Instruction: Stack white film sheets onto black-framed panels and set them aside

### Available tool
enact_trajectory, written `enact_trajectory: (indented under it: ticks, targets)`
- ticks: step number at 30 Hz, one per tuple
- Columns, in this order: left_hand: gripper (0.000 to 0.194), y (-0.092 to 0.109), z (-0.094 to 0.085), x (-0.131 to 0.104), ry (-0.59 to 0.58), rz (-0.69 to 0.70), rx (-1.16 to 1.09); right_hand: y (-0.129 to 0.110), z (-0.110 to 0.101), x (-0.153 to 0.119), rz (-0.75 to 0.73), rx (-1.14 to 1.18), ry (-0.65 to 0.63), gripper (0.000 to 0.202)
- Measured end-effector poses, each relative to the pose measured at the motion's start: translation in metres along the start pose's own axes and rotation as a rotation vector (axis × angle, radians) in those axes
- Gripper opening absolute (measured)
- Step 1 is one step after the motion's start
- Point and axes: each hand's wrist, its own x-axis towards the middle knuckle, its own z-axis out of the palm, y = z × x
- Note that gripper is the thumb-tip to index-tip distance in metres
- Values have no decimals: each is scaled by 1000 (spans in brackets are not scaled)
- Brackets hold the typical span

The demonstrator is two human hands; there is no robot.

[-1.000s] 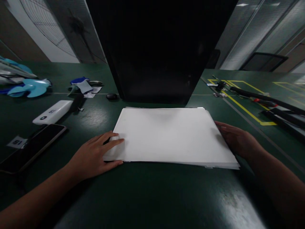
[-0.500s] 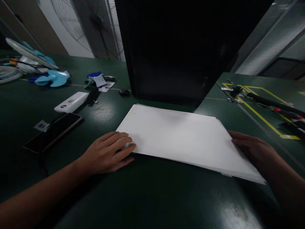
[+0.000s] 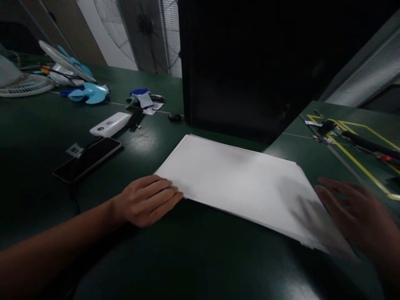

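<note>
A flat stack of white paper [image 3: 240, 183] lies on the dark green table [image 3: 200, 258] in front of a tall black box [image 3: 250, 66]. My left hand [image 3: 146, 200] rests flat on the table with its fingertips against the stack's near left corner. My right hand [image 3: 353, 208] hovers blurred at the stack's right end, fingers spread, holding nothing; it looks lifted off the sheets.
A black phone [image 3: 87, 159], a white power bank [image 3: 110, 124] and a small label [image 3: 74, 149] lie to the left. Farther back are blue fan blades [image 3: 89, 92], a white fan grille [image 3: 26, 84] and small parts. Yellow floor tape and black cables [image 3: 368, 143] run at right.
The view has swung to the left and the stack now lies slanted. My right hand has come off the stack's right edge and spread open. My left hand stays at the left corner.
</note>
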Motion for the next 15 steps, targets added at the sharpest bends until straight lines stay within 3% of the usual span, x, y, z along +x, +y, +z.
enact_trajectory:
  ticks: [2, 5, 7, 11, 15]
  targets:
    - [35, 2, -1, 1, 5, -2, 11, -40, -6, -21, -287, 47, 114, 28]
    - [31, 5, -4, 5, 26, 43, 73, -93, -1, -50, -778, 38, 86, 29]
    - [29, 7, -6, 7, 35, 48, 90, -110, 8, -61, -950, -67, 108, 19]
    - [35, 10, -7, 11, 36, 4, 18, -104, 18, -64, -1035, -80, 169, 36]
    - [37, 8, -8, 15, 39, -31, 3, -84, 7, -68, -960, 6, 153, 50]
